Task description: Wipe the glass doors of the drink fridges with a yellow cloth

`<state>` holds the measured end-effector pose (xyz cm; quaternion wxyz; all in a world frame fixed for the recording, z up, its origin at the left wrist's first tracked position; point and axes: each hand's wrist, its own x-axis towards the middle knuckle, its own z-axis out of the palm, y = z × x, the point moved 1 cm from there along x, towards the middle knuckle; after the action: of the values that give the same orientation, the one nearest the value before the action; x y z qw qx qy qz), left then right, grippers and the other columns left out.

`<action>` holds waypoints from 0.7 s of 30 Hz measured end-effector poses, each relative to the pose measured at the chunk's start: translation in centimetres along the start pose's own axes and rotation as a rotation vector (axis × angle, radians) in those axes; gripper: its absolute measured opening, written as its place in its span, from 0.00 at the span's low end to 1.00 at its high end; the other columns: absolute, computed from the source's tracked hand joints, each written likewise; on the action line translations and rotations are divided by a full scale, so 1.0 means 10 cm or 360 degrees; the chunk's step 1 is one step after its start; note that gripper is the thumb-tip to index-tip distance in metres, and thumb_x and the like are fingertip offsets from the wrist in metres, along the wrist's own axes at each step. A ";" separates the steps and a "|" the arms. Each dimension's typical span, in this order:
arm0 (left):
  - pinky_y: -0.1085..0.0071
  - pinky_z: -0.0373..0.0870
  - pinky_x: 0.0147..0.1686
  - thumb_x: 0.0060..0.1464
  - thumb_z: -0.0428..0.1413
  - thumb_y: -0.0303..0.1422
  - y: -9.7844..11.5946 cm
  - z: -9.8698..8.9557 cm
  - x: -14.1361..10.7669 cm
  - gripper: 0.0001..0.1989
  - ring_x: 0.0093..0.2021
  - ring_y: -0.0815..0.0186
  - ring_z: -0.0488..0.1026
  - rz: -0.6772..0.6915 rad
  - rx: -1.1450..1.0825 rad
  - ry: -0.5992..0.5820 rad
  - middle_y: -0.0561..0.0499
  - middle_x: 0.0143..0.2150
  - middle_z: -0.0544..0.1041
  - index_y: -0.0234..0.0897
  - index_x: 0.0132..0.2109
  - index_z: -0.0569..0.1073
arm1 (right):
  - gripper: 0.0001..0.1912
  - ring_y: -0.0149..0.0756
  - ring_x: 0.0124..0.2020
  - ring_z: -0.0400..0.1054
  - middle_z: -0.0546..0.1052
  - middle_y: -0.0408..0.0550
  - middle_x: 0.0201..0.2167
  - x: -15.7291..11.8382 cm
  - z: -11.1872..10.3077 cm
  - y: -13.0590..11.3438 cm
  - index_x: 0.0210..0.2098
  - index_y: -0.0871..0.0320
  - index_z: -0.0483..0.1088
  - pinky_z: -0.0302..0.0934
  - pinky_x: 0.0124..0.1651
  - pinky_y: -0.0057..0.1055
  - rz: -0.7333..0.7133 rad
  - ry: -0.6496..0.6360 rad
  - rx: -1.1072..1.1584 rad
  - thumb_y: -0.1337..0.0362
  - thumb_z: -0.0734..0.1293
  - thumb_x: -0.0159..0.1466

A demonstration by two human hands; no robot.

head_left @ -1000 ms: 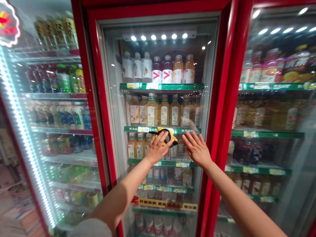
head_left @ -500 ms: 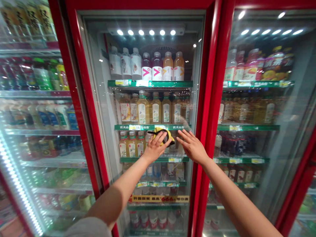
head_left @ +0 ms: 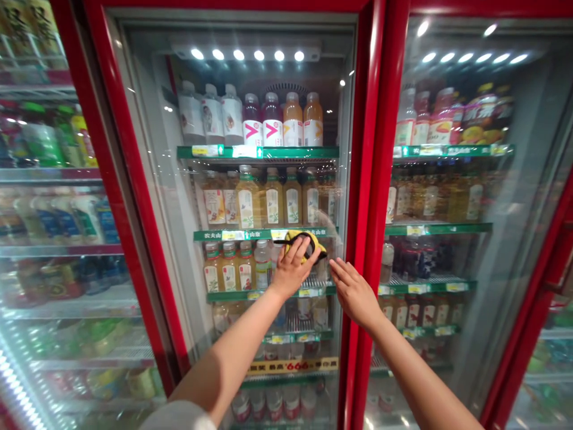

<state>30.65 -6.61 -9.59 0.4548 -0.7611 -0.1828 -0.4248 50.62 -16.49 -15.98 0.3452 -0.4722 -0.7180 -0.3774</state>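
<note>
With our left hand [head_left: 293, 269], we grip a yellow-and-black cloth [head_left: 308, 245] against the middle of the door [head_left: 233, 6]. Our right hand [head_left: 356, 292] is empty, fingers extended near the door's right edge; we cannot tell if it touches. Bottles [head_left: 273, 200] stand behind the door.

Reaches forward with 2 bare arms. Lays the left hand [head_left: 292, 270] over the yellow cloth [head_left: 293, 234], back showing, with parted, slightly bent fingers. Slants the left forearm [head_left: 244, 337] up from below left of the cloth. Holds the right hand [head_left: 357, 294] apart, right of the cloth and slightly lower, with extended fingers aimed up toward it. Angles the right forearm [head_left: 414, 361] from below right of the cloth.
</note>
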 end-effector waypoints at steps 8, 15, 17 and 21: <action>0.48 0.44 0.74 0.59 0.63 0.32 0.04 0.00 0.41 0.38 0.76 0.51 0.53 -0.0372 -0.0011 -0.0011 0.44 0.76 0.58 0.54 0.72 0.60 | 0.23 0.45 0.71 0.61 0.72 0.59 0.65 -0.08 -0.19 0.10 0.60 0.66 0.73 0.68 0.67 0.42 -0.0057 -0.0003 -0.0020 0.77 0.60 0.68; 0.50 0.46 0.74 0.61 0.59 0.29 0.37 0.12 0.15 0.36 0.73 0.54 0.60 -0.0098 -0.0188 -0.0115 0.45 0.72 0.66 0.57 0.73 0.60 | 0.23 0.45 0.72 0.58 0.72 0.60 0.65 -0.22 -0.19 0.09 0.60 0.64 0.74 0.69 0.66 0.45 -0.0008 -0.0002 0.0065 0.76 0.59 0.69; 0.53 0.46 0.74 0.62 0.59 0.30 0.41 0.10 -0.01 0.35 0.72 0.57 0.61 0.0027 -0.0195 -0.0134 0.46 0.70 0.69 0.57 0.72 0.61 | 0.22 0.46 0.72 0.58 0.72 0.60 0.65 -0.25 -0.23 0.11 0.58 0.64 0.75 0.69 0.66 0.44 -0.0016 -0.0008 0.0051 0.76 0.59 0.68; 0.49 0.45 0.74 0.63 0.58 0.31 0.43 0.11 0.36 0.34 0.75 0.54 0.57 -0.0159 -0.0210 -0.0145 0.44 0.74 0.63 0.54 0.72 0.61 | 0.20 0.46 0.73 0.57 0.71 0.58 0.66 -0.24 -0.31 0.18 0.54 0.63 0.77 0.68 0.67 0.44 -0.0027 0.0013 -0.0019 0.76 0.60 0.69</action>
<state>36.15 -8.34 -9.22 0.3733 -0.7979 -0.2127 -0.4229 53.49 -19.75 -16.18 0.3421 -0.4665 -0.7183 -0.3865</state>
